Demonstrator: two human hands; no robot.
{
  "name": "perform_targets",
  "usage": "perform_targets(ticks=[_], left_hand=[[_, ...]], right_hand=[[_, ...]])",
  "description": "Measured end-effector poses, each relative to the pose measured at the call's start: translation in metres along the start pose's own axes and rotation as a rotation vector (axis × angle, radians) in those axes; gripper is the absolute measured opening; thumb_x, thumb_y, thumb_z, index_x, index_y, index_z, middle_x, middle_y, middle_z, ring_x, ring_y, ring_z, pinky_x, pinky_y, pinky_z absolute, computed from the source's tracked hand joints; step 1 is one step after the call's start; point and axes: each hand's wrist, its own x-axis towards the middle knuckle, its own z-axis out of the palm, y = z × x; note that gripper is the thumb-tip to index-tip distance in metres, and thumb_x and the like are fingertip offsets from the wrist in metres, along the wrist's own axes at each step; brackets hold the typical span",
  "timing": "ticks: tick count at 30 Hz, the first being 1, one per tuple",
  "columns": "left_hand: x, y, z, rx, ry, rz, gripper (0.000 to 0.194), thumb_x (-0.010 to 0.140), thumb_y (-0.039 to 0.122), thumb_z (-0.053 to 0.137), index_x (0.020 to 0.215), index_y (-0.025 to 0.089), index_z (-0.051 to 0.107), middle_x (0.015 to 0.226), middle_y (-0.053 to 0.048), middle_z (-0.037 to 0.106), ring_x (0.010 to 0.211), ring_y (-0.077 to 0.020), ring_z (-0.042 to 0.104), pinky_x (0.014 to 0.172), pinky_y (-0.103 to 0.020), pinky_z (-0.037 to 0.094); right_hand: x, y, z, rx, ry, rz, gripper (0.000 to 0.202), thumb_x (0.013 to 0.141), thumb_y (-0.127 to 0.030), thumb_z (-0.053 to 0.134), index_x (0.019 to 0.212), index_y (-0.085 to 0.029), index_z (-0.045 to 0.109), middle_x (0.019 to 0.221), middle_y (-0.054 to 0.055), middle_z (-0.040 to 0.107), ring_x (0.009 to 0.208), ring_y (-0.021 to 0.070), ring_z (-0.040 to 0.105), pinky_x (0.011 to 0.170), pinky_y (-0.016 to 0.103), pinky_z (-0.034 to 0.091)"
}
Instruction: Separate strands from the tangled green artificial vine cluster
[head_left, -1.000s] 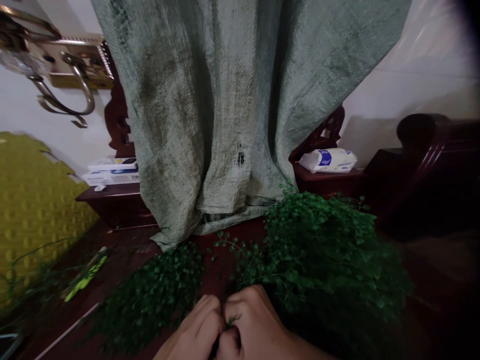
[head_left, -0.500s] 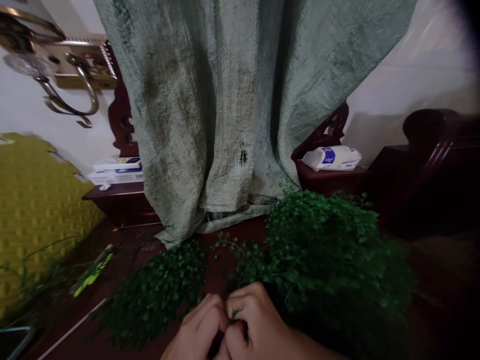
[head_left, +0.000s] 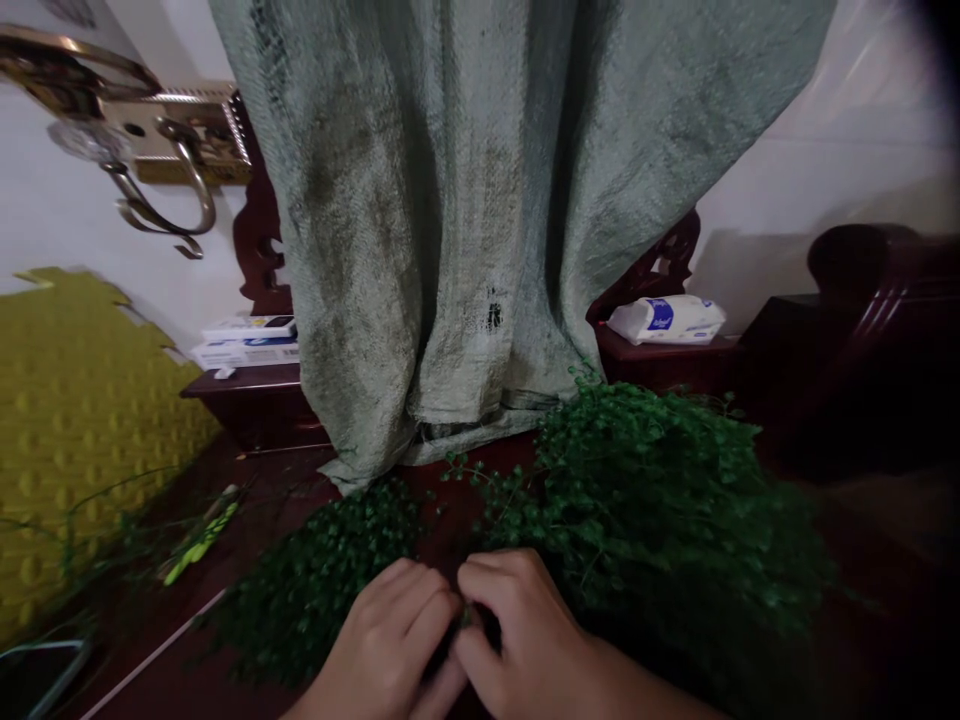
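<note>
Both hands have shifted since the last frame: the left hand [head_left: 386,635] now shows more of its back and its knuckles have drawn slightly away from the right hand [head_left: 525,625]. They meet at the fingertips, in front of the sack [head_left: 480,230]. The right hand's grip is closed, thumb and forefinger pinching a small green sprig [head_left: 466,616]; the left hand's fingers are curled against it, but whether they pinch it too, I cannot tell.

On the dark red worktop [head_left: 289,470], the big heap [head_left: 652,500] of leafy stems lies in front and to the right of the sack, the small heap [head_left: 322,580] in front and to the left. Farther left of the sack are a lime-green thing [head_left: 201,545], a thin rod [head_left: 154,655] and a yellow mat [head_left: 90,400]. Boxes [head_left: 247,345] sit just left of the sack, a tissue pack [head_left: 666,320] just right.
</note>
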Motion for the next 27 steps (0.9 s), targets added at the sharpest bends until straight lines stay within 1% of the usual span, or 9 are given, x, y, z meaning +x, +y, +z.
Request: perform_targets(ticks=[4,6,8,14,17,19,22,25,27], left_hand=[[-0.003,-0.001,0.004,0.053,0.067,0.009,0.013,0.084,0.012,0.05,0.075,0.021,0.047,0.063,-0.001,0.054,0.058,-0.0175,0.047,0.054,-0.03,0.036],[-0.004,0.0,0.005,0.066,0.097,0.029,0.015,0.085,0.011,0.049,0.074,0.021,0.047,0.062,-0.001,0.053,0.056,-0.0171,0.045,0.053,-0.03,0.034],[-0.004,0.0,0.004,0.081,0.106,0.043,0.015,0.085,0.011,0.049,0.074,0.02,0.048,0.061,-0.001,0.053,0.056,-0.017,0.045,0.054,-0.03,0.033],[-0.005,0.002,0.006,0.157,0.132,0.075,0.019,0.084,0.009,0.048,0.069,0.021,0.046,0.056,0.001,0.049,0.049,-0.0156,0.042,0.049,-0.03,0.029],[-0.005,0.004,0.01,0.191,0.164,0.092,0.018,0.081,0.008,0.045,0.068,0.021,0.047,0.055,0.001,0.049,0.048,-0.016,0.042,0.049,-0.03,0.029],[-0.005,0.003,0.011,0.207,0.183,0.092,0.019,0.08,0.008,0.045,0.067,0.022,0.047,0.054,0.001,0.048,0.048,-0.0164,0.041,0.049,-0.031,0.029],[-0.003,-0.003,0.006,0.26,0.214,-0.029,0.024,0.083,0.009,0.049,0.064,0.023,0.044,0.052,0.001,0.045,0.047,-0.0164,0.04,0.048,-0.031,0.027],[-0.002,-0.011,0.001,0.263,0.223,-0.159,0.022,0.087,0.01,0.052,0.068,0.021,0.048,0.056,0.0,0.051,0.049,-0.016,0.044,0.049,-0.029,0.032],[-0.001,-0.014,0.0,0.209,0.208,-0.151,0.016,0.088,0.01,0.053,0.075,0.019,0.053,0.062,-0.001,0.057,0.053,-0.016,0.049,0.052,-0.028,0.036]], right_hand=[[0.003,-0.002,0.0,0.026,-0.047,0.0,0.018,0.067,-0.016,0.047,0.065,-0.022,0.031,0.062,-0.005,0.04,0.061,0.0137,0.042,0.063,0.027,0.031],[0.003,-0.002,0.001,0.049,-0.041,0.003,0.018,0.065,-0.015,0.047,0.063,-0.022,0.03,0.061,-0.004,0.041,0.061,0.0139,0.045,0.064,0.027,0.032],[0.002,-0.002,0.004,0.076,-0.001,-0.004,0.018,0.064,-0.014,0.046,0.062,-0.022,0.03,0.059,-0.004,0.043,0.062,0.0145,0.048,0.065,0.026,0.034],[-0.002,-0.003,0.014,0.106,0.199,-0.034,0.015,0.065,-0.014,0.045,0.06,-0.022,0.034,0.059,-0.001,0.052,0.066,0.0161,0.057,0.066,0.024,0.039],[-0.001,-0.004,0.018,0.09,0.25,-0.049,0.016,0.062,-0.013,0.044,0.06,-0.022,0.031,0.056,-0.002,0.048,0.062,0.0151,0.055,0.063,0.024,0.038],[0.0,-0.004,0.018,0.071,0.238,-0.059,0.02,0.06,-0.012,0.043,0.059,-0.022,0.025,0.052,-0.004,0.039,0.054,0.0131,0.046,0.056,0.025,0.033],[0.001,-0.003,0.015,0.01,0.274,-0.106,0.025,0.057,-0.011,0.043,0.06,-0.021,0.02,0.053,-0.004,0.028,0.05,0.0123,0.035,0.055,0.027,0.028],[0.002,-0.004,0.009,0.011,0.302,-0.13,0.021,0.06,-0.01,0.042,0.063,-0.021,0.025,0.056,-0.004,0.031,0.052,0.0122,0.038,0.055,0.027,0.028],[0.005,-0.005,0.005,0.06,0.277,-0.121,0.017,0.066,-0.009,0.043,0.066,-0.022,0.032,0.059,-0.004,0.037,0.054,0.0114,0.043,0.054,0.026,0.029]])
